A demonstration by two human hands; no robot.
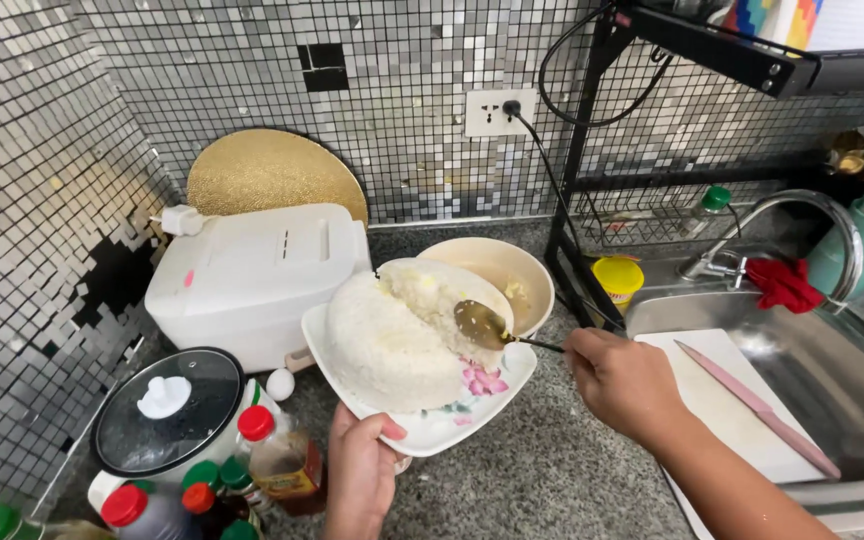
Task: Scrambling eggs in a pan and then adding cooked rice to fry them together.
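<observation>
My left hand [360,472] grips the near rim of a white plate with a pink flower print [497,388], held tilted above the counter. A large molded mound of white rice [392,335] rests on it. My right hand [620,378] holds a metal spoon [482,325] by its handle, and the spoon's bowl presses against the right side of the rice mound. A cream bowl [512,268] sits just behind the plate.
A white rice cooker [252,275] stands at the left with a gold round board [272,172] behind it. A glass-lidded pot [167,410] and several sauce bottles [282,460] crowd the near left. A cutting board [722,400] with a pink knife [757,405] lies over the sink [832,370].
</observation>
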